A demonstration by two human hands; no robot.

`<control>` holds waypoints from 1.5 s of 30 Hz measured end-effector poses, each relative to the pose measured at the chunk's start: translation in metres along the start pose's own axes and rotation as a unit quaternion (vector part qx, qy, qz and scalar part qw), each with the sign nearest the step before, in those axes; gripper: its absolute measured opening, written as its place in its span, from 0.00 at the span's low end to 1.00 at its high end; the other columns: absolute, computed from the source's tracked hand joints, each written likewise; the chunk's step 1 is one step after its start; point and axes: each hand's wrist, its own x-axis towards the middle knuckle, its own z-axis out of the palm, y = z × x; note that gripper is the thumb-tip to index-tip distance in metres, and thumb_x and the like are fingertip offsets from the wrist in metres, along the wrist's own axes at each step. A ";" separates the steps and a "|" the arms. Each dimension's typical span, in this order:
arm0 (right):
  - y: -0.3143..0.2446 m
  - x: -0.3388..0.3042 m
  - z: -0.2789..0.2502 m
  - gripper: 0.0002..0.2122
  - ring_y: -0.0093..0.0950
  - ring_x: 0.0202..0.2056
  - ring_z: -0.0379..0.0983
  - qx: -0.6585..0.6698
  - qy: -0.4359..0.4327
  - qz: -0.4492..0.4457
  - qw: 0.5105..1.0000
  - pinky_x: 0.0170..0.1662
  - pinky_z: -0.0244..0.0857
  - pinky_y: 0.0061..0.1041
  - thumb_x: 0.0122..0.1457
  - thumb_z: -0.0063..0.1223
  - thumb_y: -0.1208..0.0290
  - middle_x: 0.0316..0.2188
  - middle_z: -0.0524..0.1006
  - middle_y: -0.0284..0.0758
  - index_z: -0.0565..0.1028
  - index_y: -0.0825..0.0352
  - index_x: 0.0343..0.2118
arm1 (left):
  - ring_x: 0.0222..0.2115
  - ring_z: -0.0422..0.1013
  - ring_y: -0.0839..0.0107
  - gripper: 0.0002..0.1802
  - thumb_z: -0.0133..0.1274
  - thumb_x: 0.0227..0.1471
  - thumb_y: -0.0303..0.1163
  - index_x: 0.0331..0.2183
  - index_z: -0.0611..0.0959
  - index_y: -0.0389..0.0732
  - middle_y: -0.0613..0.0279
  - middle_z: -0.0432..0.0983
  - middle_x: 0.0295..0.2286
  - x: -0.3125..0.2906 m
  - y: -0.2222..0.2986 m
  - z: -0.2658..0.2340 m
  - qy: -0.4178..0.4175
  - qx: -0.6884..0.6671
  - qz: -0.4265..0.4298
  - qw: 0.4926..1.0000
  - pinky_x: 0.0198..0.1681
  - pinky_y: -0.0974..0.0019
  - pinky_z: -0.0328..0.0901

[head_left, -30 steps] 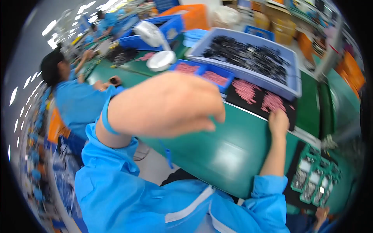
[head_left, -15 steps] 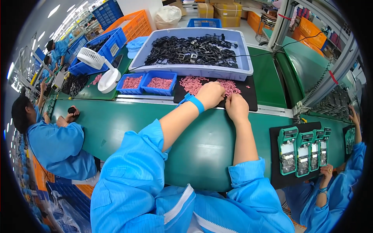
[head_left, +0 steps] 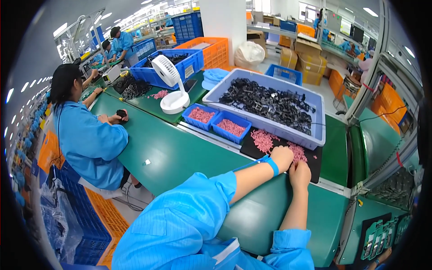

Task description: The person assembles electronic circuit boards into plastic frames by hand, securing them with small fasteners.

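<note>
My left hand (head_left: 282,158), with a blue band (head_left: 272,166) round its wrist, is closed at the near edge of a black mat (head_left: 254,150). My right hand (head_left: 300,174) sits close beside it, fingers pinched together. Anything between the fingers of either hand is hidden or too small to make out. Small pink pieces (head_left: 262,140) lie in a loose pile on the mat to the left, and a second group of pink pieces (head_left: 298,153) is right behind my hands. Two small blue trays, a left tray (head_left: 198,123) and a right tray (head_left: 227,136), hold similar pink pieces.
Behind the mat stands a large pale tub (head_left: 274,124) heaped with black plastic parts (head_left: 265,104). A white fan (head_left: 174,101) is left of the trays. At the left, a co-worker (head_left: 87,135) sits at the green table (head_left: 180,157). Green fixtures (head_left: 380,236) lie at the lower right.
The view has swung leftward, so the bench appears shifted right and tilted. My hands stay close together at the pink pieces. A small pale piece now shows on the table to the left.
</note>
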 end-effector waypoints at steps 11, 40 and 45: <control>-0.004 0.002 0.006 0.05 0.45 0.32 0.73 0.008 0.008 0.027 1.000 0.36 0.66 0.42 0.57 0.48 0.71 0.30 0.74 0.44 0.70 0.67 0.31 | 0.33 0.70 0.52 0.07 0.53 0.40 0.23 0.28 0.76 0.36 0.50 0.72 0.27 -0.099 -0.013 -0.040 -0.008 -0.077 0.017 0.997 0.38 0.53 0.65; -0.101 -0.065 0.024 0.04 0.15 0.19 0.64 0.420 -0.104 0.031 0.901 0.22 0.58 0.16 0.64 0.42 0.75 0.22 0.74 0.32 0.65 0.69 0.32 | 0.32 0.69 0.54 0.06 0.53 0.47 0.29 0.24 0.76 0.37 0.54 0.74 0.26 -0.129 -0.069 -0.009 0.193 -0.369 -0.092 0.905 0.37 0.55 0.64; -0.099 -0.066 0.026 0.04 0.15 0.19 0.64 0.428 -0.099 0.021 0.898 0.22 0.58 0.16 0.64 0.42 0.76 0.23 0.75 0.32 0.65 0.69 0.32 | 0.32 0.69 0.54 0.05 0.53 0.46 0.28 0.24 0.76 0.37 0.54 0.74 0.26 -0.129 -0.068 -0.008 0.197 -0.366 -0.095 0.904 0.37 0.56 0.64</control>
